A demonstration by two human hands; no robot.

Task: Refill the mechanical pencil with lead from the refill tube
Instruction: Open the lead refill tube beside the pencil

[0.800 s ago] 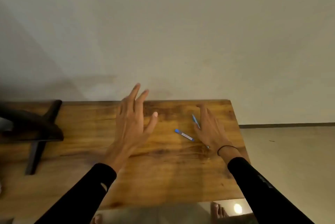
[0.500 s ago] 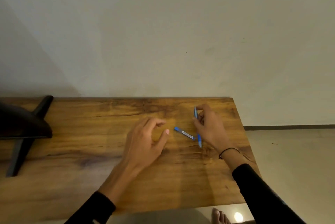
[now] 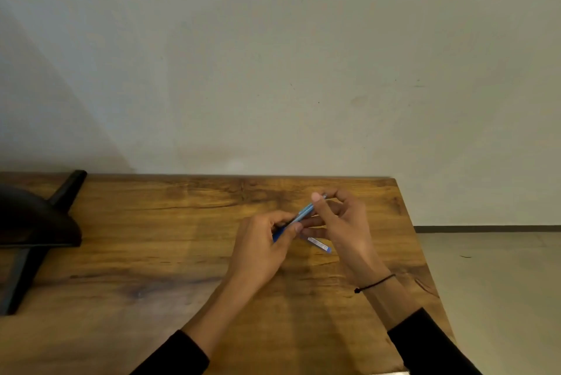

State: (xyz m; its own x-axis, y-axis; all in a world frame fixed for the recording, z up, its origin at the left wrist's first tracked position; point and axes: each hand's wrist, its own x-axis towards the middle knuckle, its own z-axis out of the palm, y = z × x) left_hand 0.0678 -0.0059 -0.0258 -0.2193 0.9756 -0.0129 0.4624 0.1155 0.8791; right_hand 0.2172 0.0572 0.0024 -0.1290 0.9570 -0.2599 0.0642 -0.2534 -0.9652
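Note:
A blue mechanical pencil point(image 3: 304, 212) is held slanted above the wooden table point(image 3: 151, 241), its far end up to the right. My left hand point(image 3: 261, 247) pinches its lower dark-blue end between thumb and fingers. My right hand point(image 3: 343, 222) grips its upper end with thumb and fingertips. The refill tube point(image 3: 318, 243), small, pale with a blue cap, lies flat on the table just below and between my hands, partly hidden by my right fingers.
A black monitor stand point(image 3: 39, 222) with angled legs sits at the table's left. The table's right edge point(image 3: 425, 253) drops to a pale floor. A plain wall rises behind the far edge.
My right hand lifted the pencil off the table and my left hand came across to take its lower end. The refill tube stayed where it lay.

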